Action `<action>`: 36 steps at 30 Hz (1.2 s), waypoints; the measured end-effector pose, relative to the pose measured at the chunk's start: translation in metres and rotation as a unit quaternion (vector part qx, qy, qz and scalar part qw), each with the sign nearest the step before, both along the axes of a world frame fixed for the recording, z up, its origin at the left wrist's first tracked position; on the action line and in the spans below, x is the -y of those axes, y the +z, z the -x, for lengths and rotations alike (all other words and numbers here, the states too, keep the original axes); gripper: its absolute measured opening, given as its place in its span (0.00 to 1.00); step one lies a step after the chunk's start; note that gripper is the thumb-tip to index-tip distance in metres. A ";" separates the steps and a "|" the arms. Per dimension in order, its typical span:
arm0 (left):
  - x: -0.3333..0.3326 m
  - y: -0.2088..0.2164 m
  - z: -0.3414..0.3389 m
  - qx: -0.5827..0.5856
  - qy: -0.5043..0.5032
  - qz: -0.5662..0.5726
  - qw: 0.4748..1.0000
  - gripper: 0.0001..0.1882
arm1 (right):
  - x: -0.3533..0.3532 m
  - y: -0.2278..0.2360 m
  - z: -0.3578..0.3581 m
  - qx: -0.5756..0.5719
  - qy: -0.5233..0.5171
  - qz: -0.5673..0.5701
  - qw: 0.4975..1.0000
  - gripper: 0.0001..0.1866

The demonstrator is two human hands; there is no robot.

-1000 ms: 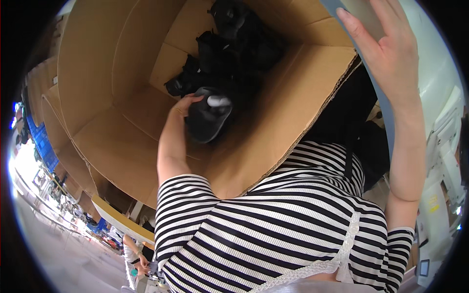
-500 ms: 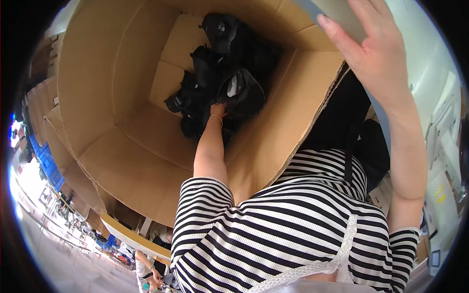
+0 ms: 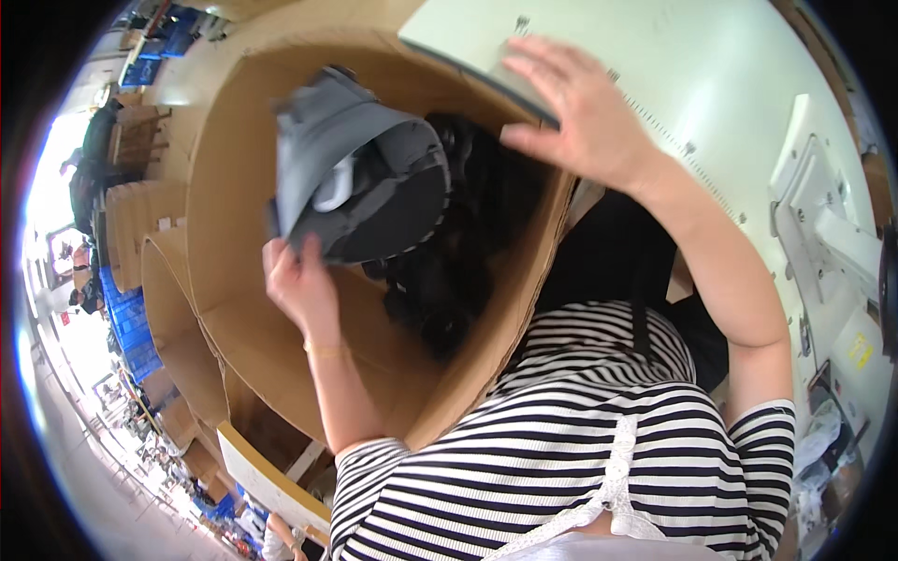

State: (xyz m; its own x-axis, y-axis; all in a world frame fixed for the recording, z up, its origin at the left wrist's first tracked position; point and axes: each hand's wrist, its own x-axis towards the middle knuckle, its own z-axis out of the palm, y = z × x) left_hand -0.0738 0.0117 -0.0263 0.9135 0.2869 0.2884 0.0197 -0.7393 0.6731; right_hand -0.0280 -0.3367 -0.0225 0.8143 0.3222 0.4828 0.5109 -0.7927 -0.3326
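Note:
My left hand (image 3: 304, 290) pinches the lower edge of a dark grey and black fabric piece (image 3: 400, 208), shaped like a pouch or hat. The rounded opening faces me, and something white shows inside; its exact kind I cannot make out. Fabric and hand are above the inside of a large cardboard box (image 3: 224, 168). Several black fabric pieces (image 3: 435, 294) lie heaped deep in the box, partly hidden by the raised one. My right hand (image 3: 599, 122) is spread, fingers apart, at the edge of a pale table (image 3: 702, 65), holding nothing.
The table has ruler marks along its near part and a white machine part (image 3: 823, 224) at the right. Another open carton (image 3: 173, 299) stands left of the box. Blue crates (image 3: 131, 318) are farther left, and a person (image 3: 281, 538) is at the lower left.
My left hand has lifted the fabric piece from the heap, up and left. My right hand now rests lower and further left at the table edge. The view has shifted, showing more table.

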 end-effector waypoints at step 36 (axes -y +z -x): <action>0.389 0.098 -0.084 -0.081 -0.511 0.023 0.855 0.18 | 0.184 0.069 0.313 -0.098 -0.254 -0.492 0.827 0.06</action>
State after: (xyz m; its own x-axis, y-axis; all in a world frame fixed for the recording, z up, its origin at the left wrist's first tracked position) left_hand 0.0103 -0.3772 0.0720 0.7202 -0.6784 0.1449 -0.5265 -0.3985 0.7510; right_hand -0.3406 -0.5209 0.0464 0.8174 -0.5559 0.1508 0.0551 -0.1852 -0.9812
